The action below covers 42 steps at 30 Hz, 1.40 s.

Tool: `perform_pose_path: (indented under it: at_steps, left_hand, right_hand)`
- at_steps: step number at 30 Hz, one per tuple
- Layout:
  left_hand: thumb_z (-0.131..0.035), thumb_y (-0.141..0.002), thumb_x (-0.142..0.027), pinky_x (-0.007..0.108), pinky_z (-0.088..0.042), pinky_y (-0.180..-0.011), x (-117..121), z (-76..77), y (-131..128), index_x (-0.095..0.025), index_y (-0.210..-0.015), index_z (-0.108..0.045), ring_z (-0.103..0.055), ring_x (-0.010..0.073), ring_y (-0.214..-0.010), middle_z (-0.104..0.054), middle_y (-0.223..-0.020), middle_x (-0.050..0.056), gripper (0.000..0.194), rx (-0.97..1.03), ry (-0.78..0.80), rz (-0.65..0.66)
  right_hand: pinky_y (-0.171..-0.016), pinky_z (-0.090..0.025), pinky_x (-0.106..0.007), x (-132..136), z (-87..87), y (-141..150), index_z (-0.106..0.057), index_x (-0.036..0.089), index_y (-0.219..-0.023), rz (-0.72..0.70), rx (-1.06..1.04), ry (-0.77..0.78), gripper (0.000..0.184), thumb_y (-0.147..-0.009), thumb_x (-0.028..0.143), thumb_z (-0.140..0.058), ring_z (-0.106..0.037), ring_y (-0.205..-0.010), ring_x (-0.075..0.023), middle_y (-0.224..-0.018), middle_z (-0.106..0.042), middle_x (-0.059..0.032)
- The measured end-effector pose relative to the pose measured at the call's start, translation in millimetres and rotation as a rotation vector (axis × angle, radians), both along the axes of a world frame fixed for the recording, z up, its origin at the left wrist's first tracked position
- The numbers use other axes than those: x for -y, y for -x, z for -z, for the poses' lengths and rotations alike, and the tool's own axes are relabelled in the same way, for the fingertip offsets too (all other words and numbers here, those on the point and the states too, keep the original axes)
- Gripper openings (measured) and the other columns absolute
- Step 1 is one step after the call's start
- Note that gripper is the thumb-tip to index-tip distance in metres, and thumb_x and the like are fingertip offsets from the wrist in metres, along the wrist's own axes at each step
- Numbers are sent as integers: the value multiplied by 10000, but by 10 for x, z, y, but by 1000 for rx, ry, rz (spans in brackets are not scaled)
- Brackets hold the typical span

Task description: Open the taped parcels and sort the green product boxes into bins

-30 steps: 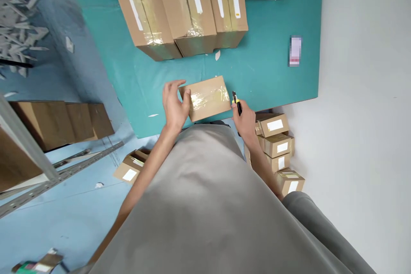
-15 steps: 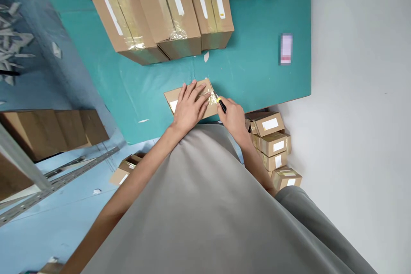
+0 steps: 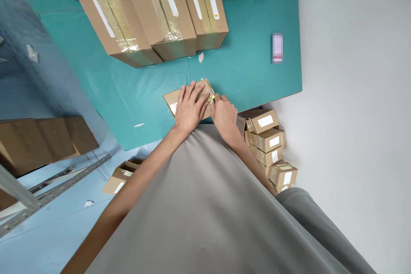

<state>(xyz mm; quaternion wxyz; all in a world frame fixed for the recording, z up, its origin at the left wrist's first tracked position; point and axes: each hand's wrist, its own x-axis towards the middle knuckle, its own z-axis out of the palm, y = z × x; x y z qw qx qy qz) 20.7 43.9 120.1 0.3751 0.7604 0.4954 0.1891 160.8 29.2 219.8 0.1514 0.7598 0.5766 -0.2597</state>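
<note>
Fingers (image 3: 189, 90) spread apart, left hand (image 3: 187, 113) flat on the small taped box (image 3: 173, 97), right hand (image 3: 224, 113) clamped round a cutter (image 3: 213, 97) at its end, 3 larger cartons (image 3: 150, 13) beyond

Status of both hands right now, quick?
Left hand: open, palm down on a box on the table.
Right hand: closed, holding a cutter at that box's end.
</note>
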Motion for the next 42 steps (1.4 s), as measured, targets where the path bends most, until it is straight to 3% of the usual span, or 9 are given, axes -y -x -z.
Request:
perform_pose_path:
  at_steps: [4,11,18,21,26,31,37,42]
  left_hand:
    - [-325,-1181,-646,621,-123,-1457,2,5,-16,-270,-1323,-750,-275,283,-1763,-631,-1691,7,585,2,14,6]
    - [-460,-1157,-506,691,-126,-1449,-9,64,45,-341,-1427,-719,-379,326,-1725,-591,-1728,67,408,6,-73,27]
    - [-448,-1166,-535,693,-156,-1442,-26,71,81,-347,-1465,-701,-405,336,-1711,-608,-1705,85,434,-2,-110,40]
    - [-474,-1156,-536,680,-141,-1452,-27,55,70,-353,-1465,-700,-401,332,-1712,-611,-1703,74,424,12,-90,31]
    - [-459,-1161,-499,686,-130,-1451,-27,53,67,-334,-1449,-711,-388,334,-1719,-595,-1722,75,417,24,-72,32]
    - [-448,-1165,-505,688,-120,-1450,-34,62,75,-332,-1438,-720,-373,334,-1727,-584,-1733,74,423,25,-60,35]
    - [-473,-1167,-491,664,-106,-1459,-15,91,58,-330,-1455,-719,-367,334,-1732,-569,-1748,75,412,3,-60,43]
    - [-472,-1175,-453,685,-107,-1457,-7,189,35,-317,-1458,-717,-370,335,-1731,-578,-1740,84,398,-5,-113,79]
  right_hand:
    - [-942,-614,-361,149,-75,-34,-681,154,-1439,36,40,74,387,-1191,246,-399,-809,-1154,-311,-1264,-821,-197]
    - [-941,-593,-368,399,-95,-40,-694,180,-1449,55,75,133,364,-1195,287,-456,-818,-1147,-321,-1243,-830,-203]
    - [-928,-558,-347,328,-271,9,-662,204,-1535,26,11,38,420,-1200,300,-427,-808,-1129,-315,-1307,-822,-184]
    - [-934,-546,-339,171,-195,9,-673,200,-1525,27,-17,-32,440,-1204,298,-389,-789,-1154,-307,-1378,-799,-173]
    - [-923,-524,-330,18,-5,-72,-718,174,-1438,41,-5,-20,414,-1193,290,-404,-767,-1168,-304,-1318,-821,-171]
    - [-927,-516,-343,52,-12,-103,-712,215,-1447,2,-35,-23,413,-1200,315,-397,-773,-1140,-302,-1329,-821,-153]
    - [-959,-557,-374,40,-2,-41,-718,194,-1427,59,28,48,379,-1186,286,-440,-778,-1198,-328,-1286,-824,-178]
    - [-983,-573,-370,223,-52,-55,-737,177,-1397,83,54,160,358,-1189,319,-482,-784,-1216,-326,-1290,-816,-203]
